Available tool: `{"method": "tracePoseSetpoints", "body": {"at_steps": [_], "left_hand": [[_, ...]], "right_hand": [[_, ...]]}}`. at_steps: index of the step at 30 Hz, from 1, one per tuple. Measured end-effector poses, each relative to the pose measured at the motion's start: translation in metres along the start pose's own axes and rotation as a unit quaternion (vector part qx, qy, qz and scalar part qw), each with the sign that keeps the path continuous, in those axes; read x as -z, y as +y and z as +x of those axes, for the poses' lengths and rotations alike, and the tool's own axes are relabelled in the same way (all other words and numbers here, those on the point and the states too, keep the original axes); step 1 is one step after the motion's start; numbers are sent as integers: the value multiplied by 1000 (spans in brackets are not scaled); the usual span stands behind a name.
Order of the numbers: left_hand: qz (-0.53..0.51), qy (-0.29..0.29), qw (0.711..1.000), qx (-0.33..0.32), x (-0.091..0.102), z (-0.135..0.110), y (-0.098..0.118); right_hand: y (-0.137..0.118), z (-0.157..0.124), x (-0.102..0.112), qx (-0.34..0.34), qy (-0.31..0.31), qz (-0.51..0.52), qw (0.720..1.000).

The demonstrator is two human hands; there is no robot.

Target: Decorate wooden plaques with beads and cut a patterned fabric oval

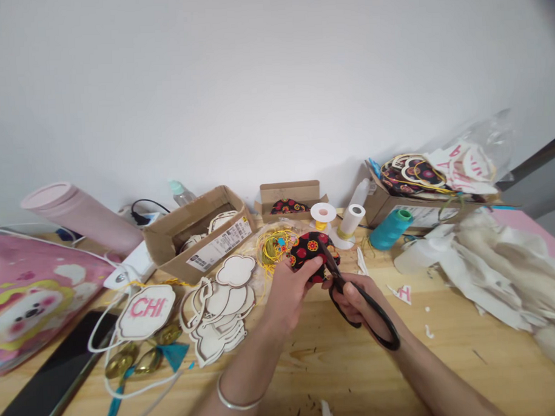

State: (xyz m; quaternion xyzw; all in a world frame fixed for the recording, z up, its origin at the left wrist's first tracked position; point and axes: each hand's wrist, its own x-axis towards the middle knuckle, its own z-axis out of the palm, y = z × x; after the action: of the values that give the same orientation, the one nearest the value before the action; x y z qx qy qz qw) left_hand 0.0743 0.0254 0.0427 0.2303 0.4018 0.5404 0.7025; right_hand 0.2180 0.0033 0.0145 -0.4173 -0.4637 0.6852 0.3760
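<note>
My left hand (pixel 295 286) is closed on a piece of black floral fabric (pixel 306 250) with red and orange flowers. In my right hand (pixel 357 299) is a pair of scissors (pixel 377 321) with black handles; fingers wrap around the handles. The scissor blades lie across the right part of the fabric, pointing up and away. Whether the blades are cutting into the cloth I cannot tell. Just beyond the left hand sits a tangle of yellow cord (pixel 270 244). White cloud-shaped cutouts (pixel 226 301) lie left of my left forearm.
Behind stand a cardboard box (pixel 201 250), a smaller open box (pixel 289 189) and a right-hand box (pixel 414 206) piled with fabric. Thread spools, including a teal one (pixel 391 229), stand nearby. White cloth (pixel 498 273) covers the right; a phone (pixel 56 385) and gold bells (pixel 149 361) lie left.
</note>
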Motion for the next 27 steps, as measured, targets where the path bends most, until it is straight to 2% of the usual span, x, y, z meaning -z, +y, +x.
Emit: {"method": "tracePoseSetpoints", "body": {"at_steps": [14,27], "left_hand": [[28,7,999,27,5,2,7],[44,-3,998,38,9,3,8]], "right_hand": [[-8,-2,1,7,7,-45,999],[-10,-1,4,33,-2,-33,999]]}}
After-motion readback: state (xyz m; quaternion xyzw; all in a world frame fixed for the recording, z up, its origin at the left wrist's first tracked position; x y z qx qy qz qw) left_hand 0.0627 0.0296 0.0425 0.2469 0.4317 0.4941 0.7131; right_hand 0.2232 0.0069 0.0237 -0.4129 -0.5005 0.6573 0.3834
